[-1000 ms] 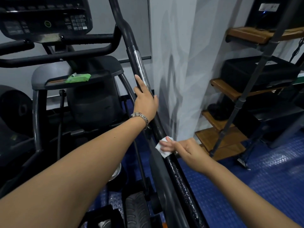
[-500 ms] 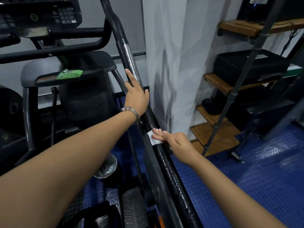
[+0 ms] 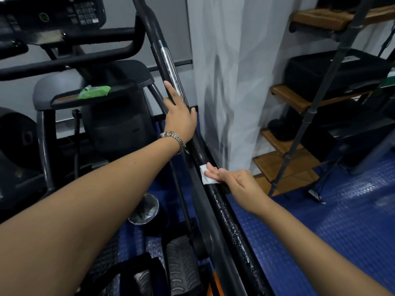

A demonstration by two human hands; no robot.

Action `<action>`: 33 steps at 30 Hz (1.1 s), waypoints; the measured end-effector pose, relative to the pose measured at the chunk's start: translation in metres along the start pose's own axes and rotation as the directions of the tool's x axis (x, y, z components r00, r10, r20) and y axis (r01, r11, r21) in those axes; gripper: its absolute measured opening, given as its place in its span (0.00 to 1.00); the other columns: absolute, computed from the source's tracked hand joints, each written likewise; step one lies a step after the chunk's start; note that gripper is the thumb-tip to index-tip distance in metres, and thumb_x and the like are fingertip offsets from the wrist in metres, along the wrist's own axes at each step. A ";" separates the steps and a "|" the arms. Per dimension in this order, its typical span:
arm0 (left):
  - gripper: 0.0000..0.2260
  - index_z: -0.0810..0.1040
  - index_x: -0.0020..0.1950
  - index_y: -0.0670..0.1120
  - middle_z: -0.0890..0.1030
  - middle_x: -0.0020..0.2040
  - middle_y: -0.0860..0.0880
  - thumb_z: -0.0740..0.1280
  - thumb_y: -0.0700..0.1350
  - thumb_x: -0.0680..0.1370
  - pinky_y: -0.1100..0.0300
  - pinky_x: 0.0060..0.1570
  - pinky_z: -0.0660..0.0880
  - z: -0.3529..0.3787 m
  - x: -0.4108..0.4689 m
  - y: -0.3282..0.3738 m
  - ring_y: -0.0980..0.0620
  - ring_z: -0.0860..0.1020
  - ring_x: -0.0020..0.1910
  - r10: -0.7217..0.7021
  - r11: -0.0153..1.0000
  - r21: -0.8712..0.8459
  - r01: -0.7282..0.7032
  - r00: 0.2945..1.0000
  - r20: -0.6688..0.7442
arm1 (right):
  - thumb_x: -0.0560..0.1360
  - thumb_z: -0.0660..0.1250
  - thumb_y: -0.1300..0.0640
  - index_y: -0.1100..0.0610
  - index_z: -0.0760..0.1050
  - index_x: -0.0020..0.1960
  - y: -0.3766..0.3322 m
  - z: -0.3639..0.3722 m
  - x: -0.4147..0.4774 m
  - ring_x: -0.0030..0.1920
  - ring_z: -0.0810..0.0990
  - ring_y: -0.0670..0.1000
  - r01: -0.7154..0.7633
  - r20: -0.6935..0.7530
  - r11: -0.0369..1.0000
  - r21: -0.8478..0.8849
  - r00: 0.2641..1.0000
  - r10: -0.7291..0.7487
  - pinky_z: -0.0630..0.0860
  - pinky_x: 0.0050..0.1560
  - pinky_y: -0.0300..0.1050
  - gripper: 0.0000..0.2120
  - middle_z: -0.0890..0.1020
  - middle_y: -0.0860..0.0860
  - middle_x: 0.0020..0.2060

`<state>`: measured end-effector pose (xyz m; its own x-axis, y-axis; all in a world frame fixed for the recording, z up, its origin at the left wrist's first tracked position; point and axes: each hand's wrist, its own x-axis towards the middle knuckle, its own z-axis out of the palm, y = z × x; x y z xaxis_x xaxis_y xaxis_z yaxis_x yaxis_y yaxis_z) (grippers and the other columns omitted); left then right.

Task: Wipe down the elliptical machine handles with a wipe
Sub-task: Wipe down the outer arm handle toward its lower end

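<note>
The elliptical's long black handle bar (image 3: 229,218) runs diagonally from top centre to the bottom edge, with a chrome section (image 3: 171,60) higher up. Its lower part glistens wet. My left hand (image 3: 179,118), with a metal bracelet on the wrist, grips the bar just below the chrome, index finger stretched along it. Lower down, my right hand (image 3: 237,180) holds a small white wipe (image 3: 205,175) against the bar, two fingers lying over it, thumb hidden.
A green wipes pack (image 3: 94,91) lies on the machine's tray, below the console (image 3: 53,13). A metal bin (image 3: 145,210) and a foot pedal (image 3: 181,263) sit low between my arms. A white pillar (image 3: 224,82) and wooden shelves (image 3: 284,167) stand right, on blue floor.
My right hand has slid the wipe slightly up the bar towards my left wrist, and its fingers now lie flatter over it. My left hand keeps its grip.
</note>
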<state>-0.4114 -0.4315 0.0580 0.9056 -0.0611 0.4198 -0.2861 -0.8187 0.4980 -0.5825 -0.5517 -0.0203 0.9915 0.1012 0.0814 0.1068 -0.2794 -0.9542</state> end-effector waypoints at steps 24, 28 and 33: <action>0.39 0.35 0.74 0.37 0.63 0.66 0.34 0.62 0.47 0.79 0.63 0.36 0.68 -0.007 -0.005 0.006 0.52 0.69 0.33 0.001 0.999 0.042 -0.002 1.000 0.014 | 0.82 0.55 0.53 0.60 0.85 0.46 -0.021 -0.020 -0.012 0.55 0.81 0.41 0.032 0.133 0.997 -0.073 0.991 -0.022 0.73 0.61 0.36 0.22 0.86 0.45 0.45; 0.39 0.34 0.74 0.38 0.63 0.66 0.35 0.62 0.46 0.79 0.63 0.35 0.67 -0.005 -0.003 0.004 0.57 0.64 0.28 -0.006 1.000 0.024 0.006 1.000 0.006 | 0.83 0.55 0.54 0.60 0.85 0.48 -0.026 0.000 -0.004 0.59 0.77 0.36 0.086 0.152 0.966 -0.242 0.987 -0.050 0.69 0.64 0.35 0.21 0.86 0.46 0.48; 0.39 0.34 0.74 0.38 0.60 0.69 0.32 0.62 0.47 0.79 0.62 0.35 0.69 -0.005 -0.002 0.004 0.51 0.71 0.34 0.008 1.000 0.018 -0.009 1.000 0.021 | 0.82 0.56 0.56 0.63 0.84 0.45 -0.029 -0.020 -0.016 0.56 0.82 0.44 0.009 0.171 1.000 -0.015 0.985 -0.006 0.73 0.60 0.34 0.20 0.86 0.51 0.44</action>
<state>-0.4162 -0.4314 0.0625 0.9097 -0.0800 0.4076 -0.2883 -0.8281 0.4809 -0.6005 -0.5640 0.0117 0.9637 0.2643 0.0368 0.1165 -0.2925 -0.9491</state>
